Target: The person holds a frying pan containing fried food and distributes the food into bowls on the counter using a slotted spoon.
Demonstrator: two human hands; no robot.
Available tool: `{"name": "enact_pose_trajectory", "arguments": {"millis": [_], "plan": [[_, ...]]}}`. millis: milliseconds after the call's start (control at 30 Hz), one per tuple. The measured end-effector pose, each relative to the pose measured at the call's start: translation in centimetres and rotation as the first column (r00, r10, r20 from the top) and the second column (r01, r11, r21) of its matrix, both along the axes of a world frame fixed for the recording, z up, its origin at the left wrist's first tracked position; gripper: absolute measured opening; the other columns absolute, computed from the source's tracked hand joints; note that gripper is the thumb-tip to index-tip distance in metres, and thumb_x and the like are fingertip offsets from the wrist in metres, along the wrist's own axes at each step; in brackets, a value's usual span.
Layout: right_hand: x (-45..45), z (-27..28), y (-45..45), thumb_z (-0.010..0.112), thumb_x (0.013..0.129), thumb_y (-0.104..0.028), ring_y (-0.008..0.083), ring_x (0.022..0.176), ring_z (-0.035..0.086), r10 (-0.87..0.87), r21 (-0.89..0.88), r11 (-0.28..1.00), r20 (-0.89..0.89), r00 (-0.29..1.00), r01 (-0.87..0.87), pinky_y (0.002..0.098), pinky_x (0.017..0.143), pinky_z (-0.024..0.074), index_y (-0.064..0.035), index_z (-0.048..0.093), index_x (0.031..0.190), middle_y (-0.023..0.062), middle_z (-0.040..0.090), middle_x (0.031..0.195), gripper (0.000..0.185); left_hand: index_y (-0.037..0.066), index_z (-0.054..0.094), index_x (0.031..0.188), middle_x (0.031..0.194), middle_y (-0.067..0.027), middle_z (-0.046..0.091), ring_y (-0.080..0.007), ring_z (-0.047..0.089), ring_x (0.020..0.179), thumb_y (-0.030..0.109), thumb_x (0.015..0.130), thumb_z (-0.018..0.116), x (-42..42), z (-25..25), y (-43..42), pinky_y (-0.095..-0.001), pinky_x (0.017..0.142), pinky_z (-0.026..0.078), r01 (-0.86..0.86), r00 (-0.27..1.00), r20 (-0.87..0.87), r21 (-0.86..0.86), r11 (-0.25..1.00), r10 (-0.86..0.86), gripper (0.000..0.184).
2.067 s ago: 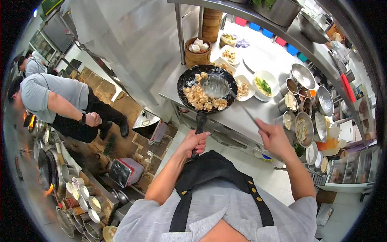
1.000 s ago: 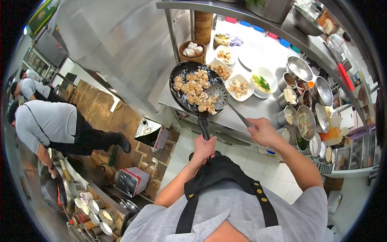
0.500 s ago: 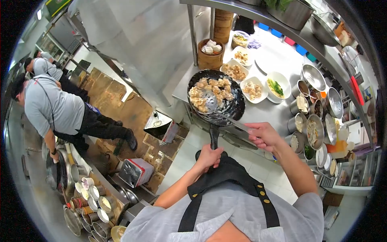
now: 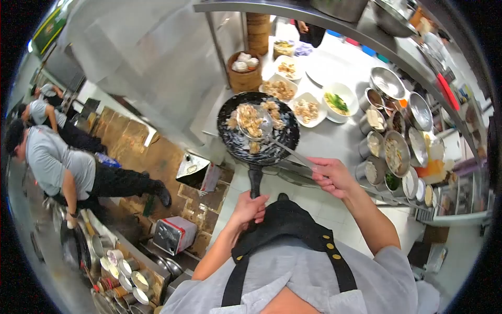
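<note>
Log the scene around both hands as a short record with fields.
left hand: closed around the wok's handle
right hand: gripping the handle of a perforated ladle
wok: at the counter's near edge; whether it rests there cannot be told
food: browned chunks, some in the ladle, some in the wok
counter: white dishes of food and a white bowl with greens, beyond the wok
steamer basket: holds white buns
co-worker: off to the left, hand at another pan
</note>
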State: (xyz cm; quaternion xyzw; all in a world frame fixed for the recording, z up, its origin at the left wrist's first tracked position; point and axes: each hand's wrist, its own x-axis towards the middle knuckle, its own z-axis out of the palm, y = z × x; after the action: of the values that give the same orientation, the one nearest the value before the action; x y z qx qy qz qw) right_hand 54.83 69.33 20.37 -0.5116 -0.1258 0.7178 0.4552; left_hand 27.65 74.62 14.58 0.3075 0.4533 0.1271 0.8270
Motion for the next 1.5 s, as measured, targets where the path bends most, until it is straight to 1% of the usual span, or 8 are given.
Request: {"name": "enact_pose_trajectory", "arguments": {"millis": [233, 333, 400, 533, 700, 1267, 1367, 1500], "plan": [[3.8, 1.4, -1.1, 0.055, 0.086, -0.003, 0.0042, 0.043, 0.035, -0.178, 0.054, 0.984, 0.379, 0.908, 0.170, 0.0195, 0.034, 0.0240, -0.0020, 0.045, 0.133, -0.0004, 0.048, 0.063, 0.048, 0.009, 0.041, 0.075, 0.051, 0.0030, 0.036, -0.0075, 0.035, 0.038, 0.012, 0.091, 0.058, -0.2, 0.5, 0.4, -0.0261, 0.034, 0.029, 0.019, 1.000, -0.015, 0.040, 0.999, -0.018, 0.023], [6.0, -2.3, 0.2, 0.058, 0.083, -0.006, 0.0085, 0.046, 0.044, -0.171, 0.077, 0.984, 0.673, 0.719, 0.162, 0.0253, 0.038, 0.0354, -0.0018, 0.053, 0.127, 0.0058, 0.054, 0.062, 0.044, 0.009, 0.041, 0.073, 0.051, 0.0028, 0.035, -0.0077, 0.034, 0.037, 0.012, 0.091, 0.057, -0.6, 0.6, 0.4, -0.0262, 0.034, 0.029, -0.004, 1.000, -0.025, 0.031, 1.000, 0.005, 0.024], [8.0, -6.8, 1.3, 0.059, 0.080, -0.008, 0.0214, 0.055, 0.058, -0.088, 0.109, 0.992, 0.957, 0.276, -0.062, 0.0347, 0.053, 0.0477, -0.0018, 0.059, 0.120, 0.0169, 0.062, 0.069, 0.041, 0.009, 0.041, 0.073, 0.051, 0.0028, 0.035, -0.0076, 0.034, 0.037, 0.012, 0.091, 0.057, -0.7, 1.0, 0.4, -0.0262, 0.034, 0.029, -0.001, 0.999, -0.036, 0.033, 0.999, 0.002, 0.024], [8.5, -8.7, 2.5, 0.058, 0.076, -0.009, 0.0407, 0.078, 0.062, -0.155, 0.150, 0.981, 0.987, -0.033, -0.127, 0.0433, 0.074, 0.0496, -0.0021, 0.060, 0.116, 0.0243, 0.064, 0.084, 0.040, 0.009, 0.042, 0.071, 0.051, 0.0024, 0.036, -0.0079, 0.035, 0.037, 0.011, 0.090, 0.057, -0.7, 1.1, 0.7, -0.0262, 0.034, 0.030, 0.011, 0.996, -0.085, 0.043, 0.999, -0.007, 0.024], [9.0, -8.3, 3.5, 0.056, 0.071, -0.005, 0.0374, 0.073, 0.062, -0.019, -0.049, 0.973, 0.956, -0.292, -0.226, 0.0471, 0.069, 0.0489, 0.0002, 0.060, 0.113, 0.0230, 0.063, 0.078, 0.043, 0.009, 0.041, 0.073, 0.051, 0.0016, 0.036, -0.0086, 0.035, 0.037, 0.011, 0.089, 0.058, -0.6, 1.7, 0.8, -0.0266, 0.034, 0.030, 0.065, 0.992, -0.117, 0.064, 0.996, -0.057, 0.023], [7.8, -12.1, 1.4, 0.055, 0.075, -0.002, 0.0346, 0.062, 0.059, -0.248, 0.133, 0.950, 0.870, -0.427, -0.281, 0.0472, 0.059, 0.0474, -0.0022, 0.056, 0.121, 0.0183, 0.060, 0.068, 0.047, 0.009, 0.041, 0.077, 0.049, 0.0025, 0.034, -0.0092, 0.033, 0.035, 0.012, 0.089, 0.058, -0.7, -0.6, 0.9, -0.0276, 0.032, 0.028, 0.036, 0.996, -0.088, 0.041, 0.999, -0.032, 0.021], [7.6, -10.5, 1.5, 0.055, 0.074, -0.002, 0.0343, 0.062, 0.058, -0.071, -0.020, 0.974, 0.918, -0.390, -0.224, 0.0472, 0.060, 0.0476, -0.0027, 0.056, 0.122, 0.0169, 0.060, 0.067, 0.048, 0.008, 0.042, 0.082, 0.050, 0.0014, 0.035, -0.0094, 0.033, 0.035, 0.012, 0.089, 0.058, -0.7, -1.2, 0.9, -0.0273, 0.032, 0.029, 0.032, 0.996, -0.090, 0.054, 0.998, -0.027, 0.017], [6.4, -5.5, -0.6, 0.055, 0.076, -0.001, 0.0321, 0.060, 0.058, -0.289, 0.221, 0.933, 0.931, -0.225, -0.283, 0.0423, 0.058, 0.0474, -0.0015, 0.060, 0.116, 0.0177, 0.059, 0.068, 0.040, 0.009, 0.041, 0.080, 0.050, 0.0026, 0.034, -0.0086, 0.033, 0.036, 0.012, 0.090, 0.057, -0.8, -1.4, 0.6, -0.0270, 0.031, 0.029, 0.042, 0.998, -0.052, 0.080, 0.996, -0.038, 0.019]]}}
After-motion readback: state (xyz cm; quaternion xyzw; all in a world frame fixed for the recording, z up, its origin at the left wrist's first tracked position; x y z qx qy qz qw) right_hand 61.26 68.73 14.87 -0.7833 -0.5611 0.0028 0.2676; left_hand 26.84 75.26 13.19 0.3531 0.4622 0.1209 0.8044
